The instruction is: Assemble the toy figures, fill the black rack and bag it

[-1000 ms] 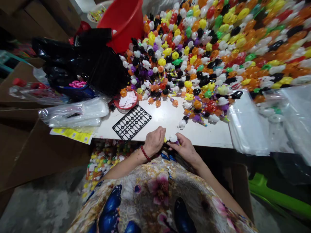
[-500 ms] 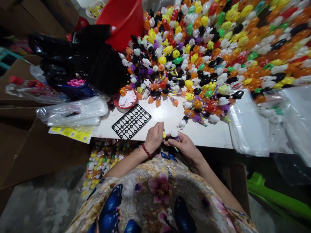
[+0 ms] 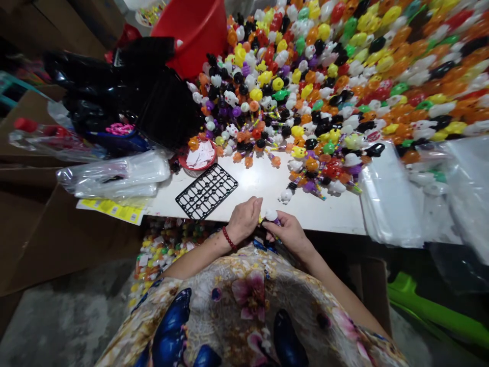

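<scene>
My right hand [image 3: 290,232] is closed, thumb and fingers pinching a small plastic toy with a white head [image 3: 271,215] and a purple part below it. My left hand [image 3: 244,219], with a red bead bracelet [image 3: 228,238] at the wrist, is curled close beside it. A bit of yellow [image 3: 261,219] shows between the two hands; the curled left fingers hide what they hold. Just beyond the hands, a similar white-headed toy [image 3: 285,195] lies on the white table [image 3: 260,181]. A black plastic grid frame [image 3: 207,191] lies to the left.
A big heap of colourful plastic toys [image 3: 305,102] covers the back and right. A red basket of paper slips [image 3: 200,154], a red tub [image 3: 194,41] and black bags [image 3: 126,92] stand left. Clear plastic bags [image 3: 389,199] lie right. A green stool [image 3: 428,306] is below.
Both hands have shifted slightly downward and stay close together. The white-headed toy in the right hand has tilted a little and moved left. The rest of the table looks unchanged.
</scene>
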The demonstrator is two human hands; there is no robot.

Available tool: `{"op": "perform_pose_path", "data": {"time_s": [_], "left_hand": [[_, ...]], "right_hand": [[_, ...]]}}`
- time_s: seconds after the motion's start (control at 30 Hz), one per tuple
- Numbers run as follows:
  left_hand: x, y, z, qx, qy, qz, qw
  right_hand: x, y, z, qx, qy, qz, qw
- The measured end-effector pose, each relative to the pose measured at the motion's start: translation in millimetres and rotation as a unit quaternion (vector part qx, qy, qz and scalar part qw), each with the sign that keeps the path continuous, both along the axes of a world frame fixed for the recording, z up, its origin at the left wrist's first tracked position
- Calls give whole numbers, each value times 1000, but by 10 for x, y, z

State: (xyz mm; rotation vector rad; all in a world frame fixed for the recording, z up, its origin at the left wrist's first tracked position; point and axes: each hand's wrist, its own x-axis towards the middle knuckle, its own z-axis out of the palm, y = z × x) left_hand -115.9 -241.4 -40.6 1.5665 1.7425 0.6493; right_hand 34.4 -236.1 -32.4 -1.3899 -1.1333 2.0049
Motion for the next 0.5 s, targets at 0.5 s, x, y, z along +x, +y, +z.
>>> {"op": "perform_pose_path", "data": {"time_s": [0.5], "left_hand": [[-79,357,4,-9,-138,116,984]], "right_hand": [[-4,353,-53,126,8,28,992]]}}
